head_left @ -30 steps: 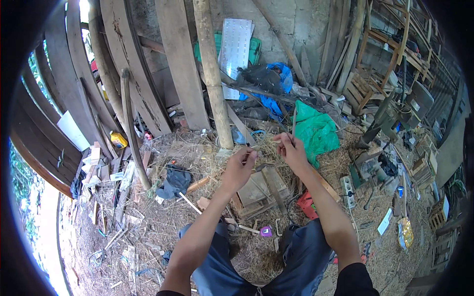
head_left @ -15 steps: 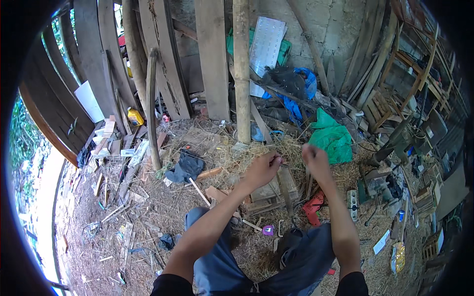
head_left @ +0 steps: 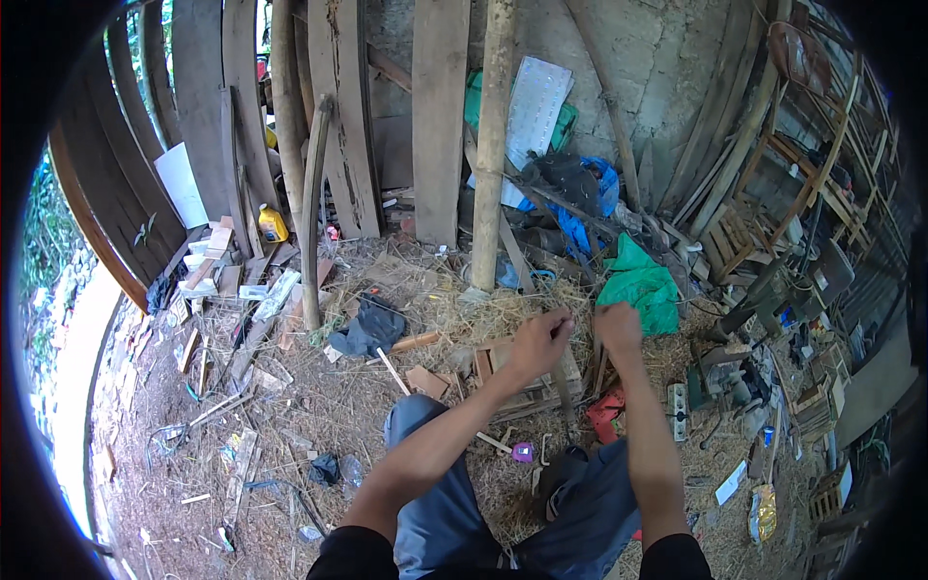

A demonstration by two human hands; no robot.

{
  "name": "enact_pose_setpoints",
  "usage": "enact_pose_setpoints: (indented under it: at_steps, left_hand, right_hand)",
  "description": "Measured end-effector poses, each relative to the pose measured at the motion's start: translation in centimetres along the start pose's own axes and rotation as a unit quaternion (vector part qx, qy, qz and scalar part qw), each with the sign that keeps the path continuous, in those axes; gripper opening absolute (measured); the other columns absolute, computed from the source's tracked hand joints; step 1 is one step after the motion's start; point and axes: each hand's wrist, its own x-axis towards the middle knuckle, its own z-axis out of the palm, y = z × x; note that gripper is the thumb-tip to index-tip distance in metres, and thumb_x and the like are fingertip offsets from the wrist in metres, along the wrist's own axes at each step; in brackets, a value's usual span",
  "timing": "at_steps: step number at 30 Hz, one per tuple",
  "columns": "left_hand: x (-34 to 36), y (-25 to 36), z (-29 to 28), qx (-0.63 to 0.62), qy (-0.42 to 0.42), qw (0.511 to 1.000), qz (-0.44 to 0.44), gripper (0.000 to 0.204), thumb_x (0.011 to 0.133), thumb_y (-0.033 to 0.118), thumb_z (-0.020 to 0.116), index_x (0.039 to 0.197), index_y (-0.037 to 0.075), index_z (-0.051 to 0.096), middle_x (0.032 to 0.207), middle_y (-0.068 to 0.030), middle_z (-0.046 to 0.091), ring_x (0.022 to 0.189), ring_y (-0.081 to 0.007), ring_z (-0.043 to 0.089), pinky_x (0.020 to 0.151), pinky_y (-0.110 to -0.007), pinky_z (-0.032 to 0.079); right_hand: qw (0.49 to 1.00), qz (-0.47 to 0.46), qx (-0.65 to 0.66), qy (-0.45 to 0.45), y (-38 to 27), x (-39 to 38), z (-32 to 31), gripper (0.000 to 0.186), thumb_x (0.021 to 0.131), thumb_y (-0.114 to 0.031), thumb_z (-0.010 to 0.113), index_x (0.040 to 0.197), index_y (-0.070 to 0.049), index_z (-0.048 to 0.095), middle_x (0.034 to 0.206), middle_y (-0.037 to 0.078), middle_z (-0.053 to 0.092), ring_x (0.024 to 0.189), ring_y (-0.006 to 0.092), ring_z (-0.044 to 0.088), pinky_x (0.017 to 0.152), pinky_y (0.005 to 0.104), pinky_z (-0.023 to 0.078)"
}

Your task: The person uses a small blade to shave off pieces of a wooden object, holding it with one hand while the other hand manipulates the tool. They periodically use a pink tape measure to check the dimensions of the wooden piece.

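Observation:
My left hand [head_left: 539,338] is closed, thumb near curled fingers, above a rough wooden block [head_left: 503,358] among straw. A short gap to its right, my right hand [head_left: 619,331] is also closed, in front of crumpled green plastic [head_left: 643,285]. What either holds, if anything, is too small or hidden to make out. A long, narrow flat strip [head_left: 563,391] lies on the block beneath them. Beside it are a red power tool [head_left: 604,416] and, lower, a small purple tape measure [head_left: 522,451] near my shoes.
A bamboo pole [head_left: 488,232] stands ahead; loose planks [head_left: 440,145] lean along the wall. A yellow jug [head_left: 273,225], dark cloth [head_left: 372,324] and wood scraps lie leftward. At right are a power strip [head_left: 679,414], wooden chair frames [head_left: 735,232] and clutter. An opening is at far left.
The view has swung leftward, shifting the scene right in the picture. My closed hands have drawn somewhat nearer each other, and my left wrist has turned.

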Motion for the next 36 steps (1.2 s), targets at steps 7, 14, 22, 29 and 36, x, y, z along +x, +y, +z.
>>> enact_pose_setpoints:
  at_steps: [7,14,22,29,36]
  left_hand:
    - [1.2,-1.9,-1.4,0.001,0.049,0.999,-0.017,0.016,0.087,0.015,0.057,0.095,0.002,0.061,0.073,-0.0171,0.063,0.065,-0.0304,0.063,0.059,-0.035,0.047]
    - [1.7,-0.9,-0.9,-0.005,0.032,0.999,-0.01,0.015,0.087,0.014,0.057,0.095,0.003,0.063,0.071,-0.0176,0.063,0.063,-0.0324,0.062,0.058,-0.037,0.046]
    - [1.5,-0.5,-1.4,-0.011,0.041,0.995,-0.094,0.02,0.091,0.014,0.054,0.105,0.004,0.063,0.073,-0.0162,0.062,0.061,-0.0193,0.056,0.061,-0.032,0.046]
    - [-0.8,-1.2,-3.3,0.018,0.067,0.99,-0.12,0.018,0.09,0.016,0.055,0.102,0.004,0.063,0.07,-0.0135,0.06,0.058,-0.0163,0.052,0.059,-0.031,0.043]
    - [-0.2,-1.4,-4.6,0.02,0.07,0.993,-0.094,0.017,0.089,0.016,0.057,0.099,0.003,0.061,0.068,-0.012,0.06,0.058,-0.017,0.056,0.056,-0.031,0.044]
  right_hand:
    - [0.996,-0.02,0.091,0.012,2.9,0.4,0.3,0.027,0.081,-0.026,0.057,0.08,-0.001,0.069,0.07,0.025,0.062,0.069,0.0419,0.062,0.065,0.0475,0.051]
    - [0.974,-0.165,0.127,-0.088,-3.6,-2.0,-0.6,0.015,0.073,-0.019,0.066,0.079,-0.005,0.07,0.067,0.02,0.063,0.067,0.0378,0.063,0.062,0.0457,0.05]
    - [0.981,-0.133,0.074,-0.12,-5.2,0.0,0.5,0.017,0.07,-0.021,0.066,0.079,-0.008,0.072,0.072,0.02,0.065,0.073,0.0376,0.065,0.069,0.0444,0.052]
    - [0.993,-0.023,0.042,-0.111,-4.6,2.9,4.9,0.033,0.076,-0.027,0.063,0.079,0.006,0.066,0.076,0.024,0.065,0.076,0.0397,0.065,0.07,0.0461,0.053]
    - [0.991,-0.045,0.124,-0.016,0.7,3.5,4.7,0.038,0.081,-0.026,0.059,0.067,0.009,0.059,0.062,0.025,0.059,0.059,0.0371,0.062,0.058,0.0432,0.048]
